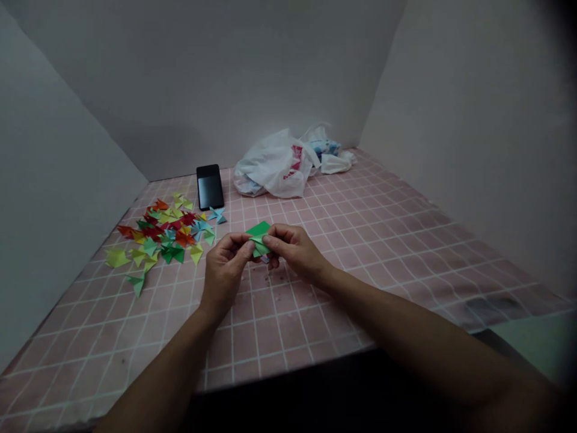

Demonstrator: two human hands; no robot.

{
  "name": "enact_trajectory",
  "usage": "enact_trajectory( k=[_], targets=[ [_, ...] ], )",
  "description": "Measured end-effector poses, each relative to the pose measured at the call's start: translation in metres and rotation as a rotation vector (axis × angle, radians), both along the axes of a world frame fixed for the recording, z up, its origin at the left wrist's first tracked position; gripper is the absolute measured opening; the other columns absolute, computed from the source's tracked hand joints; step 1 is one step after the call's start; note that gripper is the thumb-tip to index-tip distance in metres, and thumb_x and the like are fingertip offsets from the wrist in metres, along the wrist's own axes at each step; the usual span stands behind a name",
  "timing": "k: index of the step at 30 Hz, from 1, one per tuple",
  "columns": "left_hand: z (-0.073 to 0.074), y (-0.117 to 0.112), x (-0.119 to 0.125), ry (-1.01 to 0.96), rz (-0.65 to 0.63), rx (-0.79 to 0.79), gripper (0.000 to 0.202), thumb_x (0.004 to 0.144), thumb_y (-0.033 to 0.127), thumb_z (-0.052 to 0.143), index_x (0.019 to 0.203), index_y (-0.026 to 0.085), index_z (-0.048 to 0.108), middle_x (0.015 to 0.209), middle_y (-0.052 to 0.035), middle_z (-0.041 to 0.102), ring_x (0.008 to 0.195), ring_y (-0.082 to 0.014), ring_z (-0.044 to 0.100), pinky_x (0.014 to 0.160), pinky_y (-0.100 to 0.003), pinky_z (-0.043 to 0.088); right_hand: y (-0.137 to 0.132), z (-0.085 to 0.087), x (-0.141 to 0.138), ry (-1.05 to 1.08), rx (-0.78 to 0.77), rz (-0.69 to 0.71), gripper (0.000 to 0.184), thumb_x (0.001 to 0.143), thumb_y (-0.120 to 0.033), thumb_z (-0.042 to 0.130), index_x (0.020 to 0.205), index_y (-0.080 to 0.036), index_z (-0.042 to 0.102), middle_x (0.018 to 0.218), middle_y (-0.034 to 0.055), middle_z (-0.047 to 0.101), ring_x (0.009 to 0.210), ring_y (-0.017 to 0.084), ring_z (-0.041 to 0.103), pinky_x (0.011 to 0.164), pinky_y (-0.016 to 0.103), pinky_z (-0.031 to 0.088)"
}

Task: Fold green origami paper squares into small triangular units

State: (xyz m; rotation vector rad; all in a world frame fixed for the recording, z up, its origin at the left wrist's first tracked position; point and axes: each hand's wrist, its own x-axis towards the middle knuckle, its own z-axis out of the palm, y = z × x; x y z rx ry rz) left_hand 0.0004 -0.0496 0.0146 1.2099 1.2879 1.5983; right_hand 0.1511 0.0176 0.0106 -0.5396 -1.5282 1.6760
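A small piece of green paper (258,236), partly folded, is held just above the pink tiled table (342,240) near its middle. My left hand (224,269) pinches its left side with curled fingers. My right hand (293,249) pinches its right side, thumb and forefinger pressed on the fold. Both hands meet at the paper and hide its lower part.
A pile of several folded paper pieces (162,231) in red, yellow, green, orange and blue lies to the left. A black phone (210,186) lies behind it. White plastic bags (282,161) sit at the back by the grey walls. The table's front edge is close to me.
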Motion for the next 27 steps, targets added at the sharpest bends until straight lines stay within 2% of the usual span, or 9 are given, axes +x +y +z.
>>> enact_trajectory(
  k=[10,18,27],
  targets=[
    [0.0043,-0.0023,0.0007,0.028,0.042,-0.035,0.014,0.084,0.027,0.070,0.076,0.017,0.066,0.066,0.0017,0.064,0.057,-0.0114,0.060,0.059,-0.024,0.050,-0.0024,0.0049,0.0010,-0.101,0.103,0.003,0.025,0.087,-0.037,0.065,0.073,-0.018,0.056,0.059,-0.0046,0.055,0.049,0.008,0.052,0.046,0.020,0.044],
    [0.0037,-0.0017,0.0010,0.065,0.019,-0.070,0.021,0.087,0.035,0.069,0.077,0.016,0.067,0.065,0.0019,0.063,0.057,-0.0108,0.059,0.058,-0.023,0.049,-0.0016,0.0015,-0.0002,-0.123,0.088,-0.009,0.026,0.087,-0.038,0.065,0.074,-0.018,0.056,0.065,-0.0030,0.058,0.052,0.008,0.053,0.047,0.021,0.045],
    [0.0059,-0.0011,0.0009,0.110,0.053,-0.058,0.022,0.085,0.031,0.070,0.069,0.018,0.065,0.059,0.0025,0.061,0.050,-0.0096,0.055,0.052,-0.022,0.045,0.0014,-0.0026,0.0011,-0.053,0.014,0.088,0.033,0.092,-0.044,0.060,0.073,-0.017,0.056,0.059,-0.0040,0.056,0.047,0.007,0.054,0.047,0.020,0.044]
  ],
)
